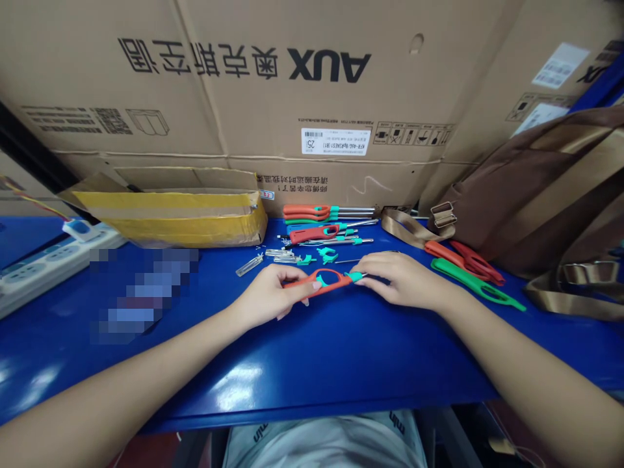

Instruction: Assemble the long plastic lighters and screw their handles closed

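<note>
two hands on one orange lighter [345,281], which is held over the middle of the desk [292,364], between the near edge and the back edge. left hand [275,292] wraps the handle end, thumb lying by the green trigger; right hand [397,276] grips the tip end between thumb and fingers, at the green collar [356,277]. whether the lighter touches the desk: cannot tell. risks, by judgement: a crooked pull from the right could work the collar loose; too much thumb pressure could shift the trigger; a reach toward the back edge could brush away the loose green pieces [326,255] or the clear tubes [250,264], being small and unsecured. toward the right edge, the bag strap [560,292] lies near the green handle [475,284] and could snag it if the bag were moved. containers: yellow-taped box [170,218] at the back edge, left part, contents hidden at this angle; brown bag [541,175] at the back right corner, inside not visible; large carton [244,130] upright behind the back edge, contents unseen. clear tubes: too small to tell whether filled.
</note>
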The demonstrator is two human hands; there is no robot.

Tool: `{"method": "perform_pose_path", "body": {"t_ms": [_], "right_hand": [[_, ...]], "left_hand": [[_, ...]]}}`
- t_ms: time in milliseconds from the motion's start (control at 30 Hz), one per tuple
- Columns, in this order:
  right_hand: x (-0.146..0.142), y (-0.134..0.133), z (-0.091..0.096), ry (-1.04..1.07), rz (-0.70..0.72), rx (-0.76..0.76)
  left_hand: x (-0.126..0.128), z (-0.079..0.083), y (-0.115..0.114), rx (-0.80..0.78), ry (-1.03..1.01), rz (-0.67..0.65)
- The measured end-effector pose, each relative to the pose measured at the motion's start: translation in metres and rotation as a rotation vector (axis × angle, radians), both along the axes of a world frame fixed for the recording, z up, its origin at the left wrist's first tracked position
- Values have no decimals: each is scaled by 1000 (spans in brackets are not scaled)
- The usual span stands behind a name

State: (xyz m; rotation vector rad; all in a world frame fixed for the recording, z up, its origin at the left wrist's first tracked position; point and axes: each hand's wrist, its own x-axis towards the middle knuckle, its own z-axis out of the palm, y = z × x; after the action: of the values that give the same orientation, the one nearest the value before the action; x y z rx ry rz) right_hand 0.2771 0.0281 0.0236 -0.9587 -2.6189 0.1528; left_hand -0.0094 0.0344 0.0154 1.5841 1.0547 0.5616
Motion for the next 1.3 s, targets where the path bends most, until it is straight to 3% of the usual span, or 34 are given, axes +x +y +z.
{"method": "perform_pose_path", "body": {"t_ms": [300, 400, 667, 767, 900, 1000, 1067, 1200, 1300], "right_hand": [[-7, -10, 0, -72, 59, 366], [-7, -12, 0, -99, 69, 433], [-9, -13, -9, -130, 80, 360], [-10, -12, -14, -98, 70, 367], [-13, -10, -15, -26, 36, 280], [-14, -9, -12, -46, 6, 193], [-14, -8, -11, -68, -34, 178], [-10, -2, -10, -87, -152, 163], [-4, 4, -10, 23, -235, 130]], "left_hand": [[0, -1, -2, -177, -120, -27], [-1, 0, -3, -152, -100, -33], [-1, 2, -11, 261, 93, -51], [-2, 4, -8, 202, 98, -50], [-4, 6, 1, -50, 77, -81], [-7, 11, 6, -68, 151, -150], [-8, 17, 8, 49, 228, -200], [-7, 36, 16, 535, 377, -366], [-2, 46, 31, 799, 484, -431]]}}
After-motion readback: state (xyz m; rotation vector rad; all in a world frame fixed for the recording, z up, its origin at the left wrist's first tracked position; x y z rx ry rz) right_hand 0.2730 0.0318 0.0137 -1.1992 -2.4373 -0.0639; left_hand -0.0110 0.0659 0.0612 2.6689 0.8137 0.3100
